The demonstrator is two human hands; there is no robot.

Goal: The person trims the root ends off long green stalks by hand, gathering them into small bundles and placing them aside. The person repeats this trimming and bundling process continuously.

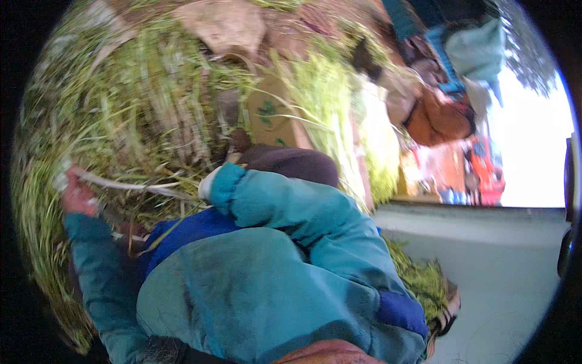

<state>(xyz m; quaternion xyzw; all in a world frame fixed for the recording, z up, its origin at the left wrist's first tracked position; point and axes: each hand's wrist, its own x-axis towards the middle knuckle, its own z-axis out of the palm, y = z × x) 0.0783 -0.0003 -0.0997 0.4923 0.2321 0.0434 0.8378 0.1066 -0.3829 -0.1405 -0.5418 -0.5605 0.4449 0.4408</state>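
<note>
At the far left, my left hand [78,193] grips one end of a long pale stalk [132,184], blurred by motion. The stalk runs across toward my right hand [207,185], of which only a small whitish part shows past the teal cuff; its fingers are hidden or too blurred to make out. Beyond both hands lies a large heap of long green stalks [159,104] with pale stems. A few loose stalks hang over the blue cloth [191,230] at my lap.
A cardboard box [270,111] with green print stands beyond my dark-clad knee [291,164]. Yellow-green stalk bundles [325,113] lie to its right. Another person [439,116] is at upper right. A pale wall or panel [477,255] flanks my right side, with more greens [423,277] beside it.
</note>
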